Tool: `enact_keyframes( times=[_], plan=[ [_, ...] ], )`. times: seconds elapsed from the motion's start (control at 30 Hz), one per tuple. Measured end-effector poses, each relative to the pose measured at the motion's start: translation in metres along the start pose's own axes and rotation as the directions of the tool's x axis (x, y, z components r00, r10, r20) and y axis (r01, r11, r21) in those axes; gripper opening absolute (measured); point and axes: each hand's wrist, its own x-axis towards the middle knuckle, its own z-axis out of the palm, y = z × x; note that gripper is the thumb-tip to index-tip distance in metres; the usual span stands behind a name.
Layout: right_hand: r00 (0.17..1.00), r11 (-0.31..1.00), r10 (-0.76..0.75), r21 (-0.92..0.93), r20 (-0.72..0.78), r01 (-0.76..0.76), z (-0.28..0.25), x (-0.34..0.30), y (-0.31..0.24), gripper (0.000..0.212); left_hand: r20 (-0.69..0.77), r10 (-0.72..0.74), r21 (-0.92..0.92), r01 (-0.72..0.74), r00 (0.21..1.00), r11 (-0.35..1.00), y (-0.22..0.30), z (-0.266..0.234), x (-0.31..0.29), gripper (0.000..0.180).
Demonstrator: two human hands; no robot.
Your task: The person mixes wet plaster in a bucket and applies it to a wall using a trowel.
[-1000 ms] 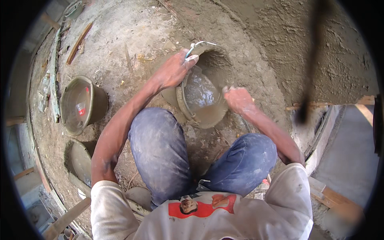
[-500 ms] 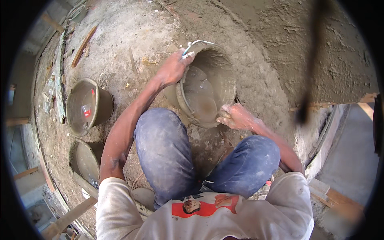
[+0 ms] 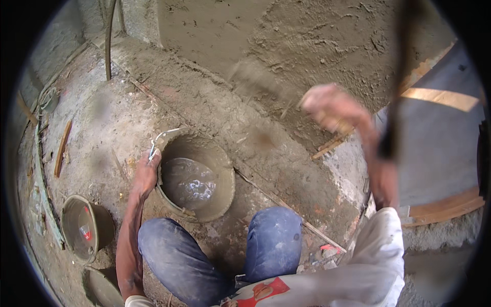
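A mortar-coated bucket (image 3: 222,176) stands tilted on the ground before my knees, with murky grey liquid (image 3: 186,184) inside. My left hand (image 3: 147,173) is closed on its left rim, beside the thin wire handle (image 3: 166,134). Higher up and to the right, my right hand (image 3: 332,107) is raised in front of the wet, rough plastered wall (image 3: 327,46). Motion smears its fingers, so their grip is unclear. To its left, a pale blurred streak (image 3: 261,79) crosses the wall; I cannot make out what it is.
Left of me stands a second bucket (image 3: 105,227) with a red-marked clear piece inside. A third bucket (image 3: 102,286) is partly cut off below it. A wood strip (image 3: 63,148) lies at the left. A hose-like dark length (image 3: 109,41) hangs at the back; boards edge a grey surface (image 3: 434,153) right.
My right hand has left the bucket's right rim and swung up to the right toward the wall. My left hand stays on the bucket. The view has shifted toward the wall.
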Motion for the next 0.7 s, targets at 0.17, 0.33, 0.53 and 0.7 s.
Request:
enact_keyframes(
  times=[0.17, 0.33, 0.53, 0.7],
  plan=[
    [0.613, 0.955, -0.175, 0.018, -0.771, 0.295, -0.097, -0.074, 0.018, 0.028, 0.055, -0.181, -0.001, 0.182, 0.982, 0.983, 0.013, -0.013, -0.009, 0.044],
    [0.732, 0.993, 0.069, -0.023, -0.678, -0.115, -0.072, -0.128, 0.051, 0.023, 0.176, -0.053, -0.119, 0.074, 0.983, 0.99, 0.062, 0.013, -0.024, 0.057],
    [0.982, 0.969, 0.045, -0.231, -0.183, -0.088, 0.094, -0.102, 0.114, 0.038, 0.161, -0.325, 0.302, 0.267, 0.932, 0.915, 0.123, -0.008, -0.031, 0.042],
    [0.958, 0.912, 0.251, -0.367, 0.142, -0.185, 0.137, -0.124, 0.06, 0.033, 0.114, -0.243, 0.26, 0.207, 0.963, 0.943, 0.147, 0.008, -0.056, 0.036]
  ],
)
